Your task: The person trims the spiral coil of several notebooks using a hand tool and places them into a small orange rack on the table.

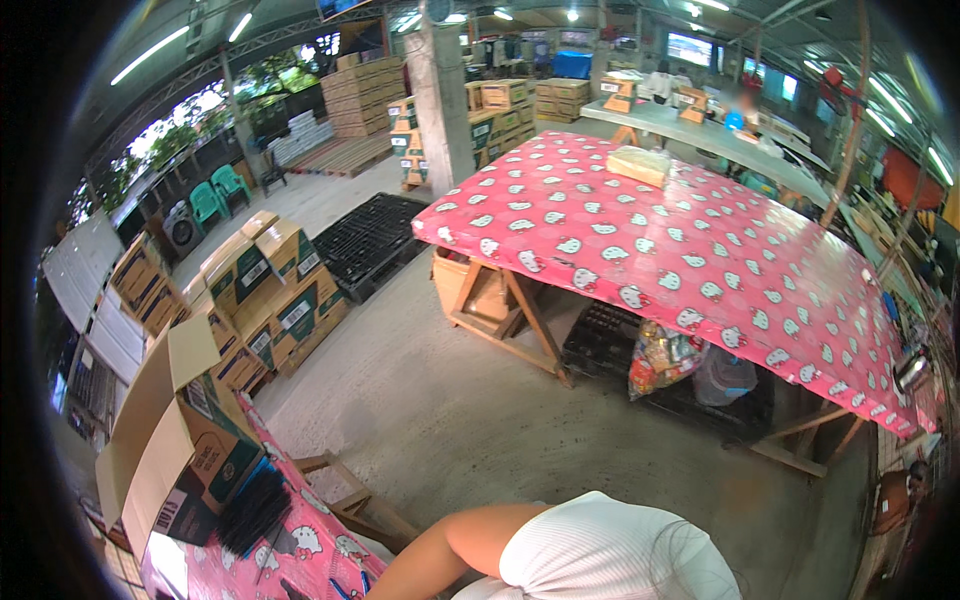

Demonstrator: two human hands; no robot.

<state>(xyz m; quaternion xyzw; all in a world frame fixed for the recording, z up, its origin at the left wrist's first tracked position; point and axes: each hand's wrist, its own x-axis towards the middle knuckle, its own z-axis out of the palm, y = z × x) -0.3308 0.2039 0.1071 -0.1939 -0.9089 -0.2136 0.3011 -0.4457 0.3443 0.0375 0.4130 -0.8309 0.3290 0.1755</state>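
One of my arms (460,545), in a white ribbed sleeve (600,545), reaches down and left out of the picture at the lower edge. Its hand is cut off, and the other hand does not show either. Nearest to that arm is a table with a pink cat-print cover (310,540), at the lower left. A bundle of black bristles (255,510) lies on the cover, against an open cardboard box (200,450) with raised flaps. A small blue-and-dark item (362,582) sits at the table's bottom edge, only partly visible.
A long pink-covered table (640,230) on wooden trestles bears a pale yellow stack (638,165). Beneath it lie filled plastic bags (665,360) on a black pallet. Stacked cartons (275,290), another black pallet (370,240) and a concrete pillar (440,110) stand beyond. A person (740,115) is far back.
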